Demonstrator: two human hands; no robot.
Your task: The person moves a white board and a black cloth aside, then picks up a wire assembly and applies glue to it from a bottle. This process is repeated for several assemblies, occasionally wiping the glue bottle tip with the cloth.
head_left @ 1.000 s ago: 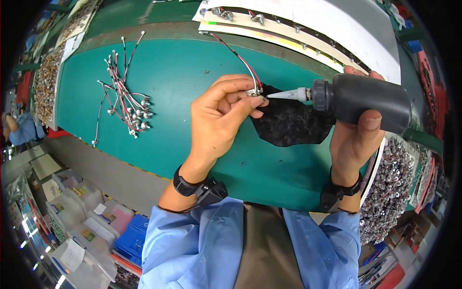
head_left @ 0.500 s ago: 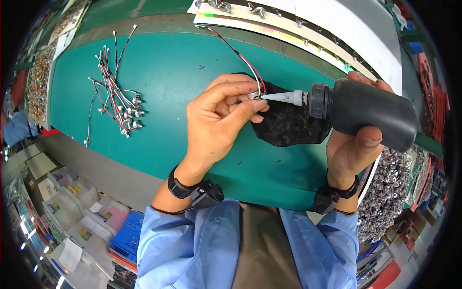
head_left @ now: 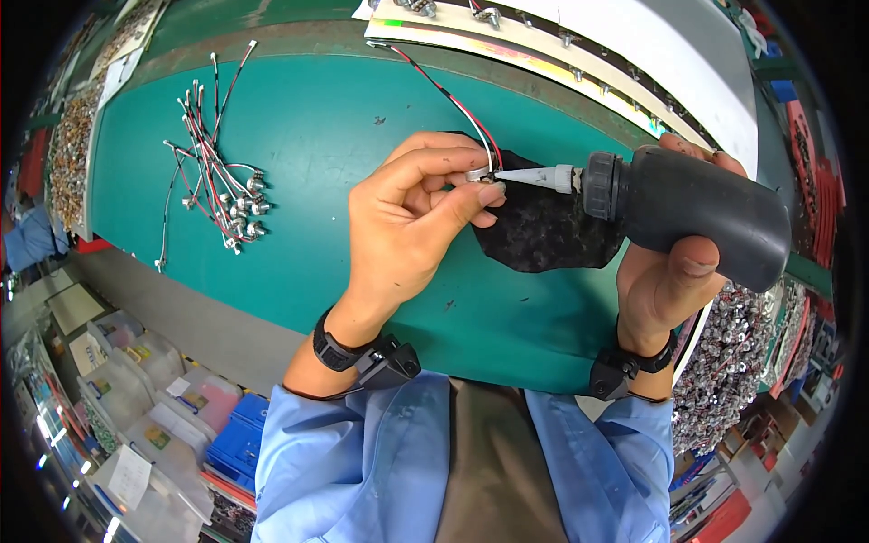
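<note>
My left hand (head_left: 407, 217) pinches a small round metal part (head_left: 479, 175), likely a potentiometer, between thumb and fingers. Red, white and black wires (head_left: 453, 95) run up from it to a small connector at the far side. My right hand (head_left: 674, 271) is wrapped round a black squeeze bottle (head_left: 706, 204) tipped on its side. The bottle's pale tapered nozzle (head_left: 534, 178) points left, its tip at the wired part. Beneath the nozzle a dark cloth-like pad (head_left: 548, 235) lies on the green mat (head_left: 308, 172).
A pile of similar wired parts (head_left: 222, 195) lies at the left of the mat. A pale rack (head_left: 534, 59) with small metal parts spans the far edge. Many metal parts (head_left: 724, 371) are heaped at the right. Plastic bins and a blue crate (head_left: 240, 439) stand lower left.
Both hands hold nearly the same pose. The bottle and nozzle have shifted very slightly to the right in view; the nozzle tip stays at the wired part.
</note>
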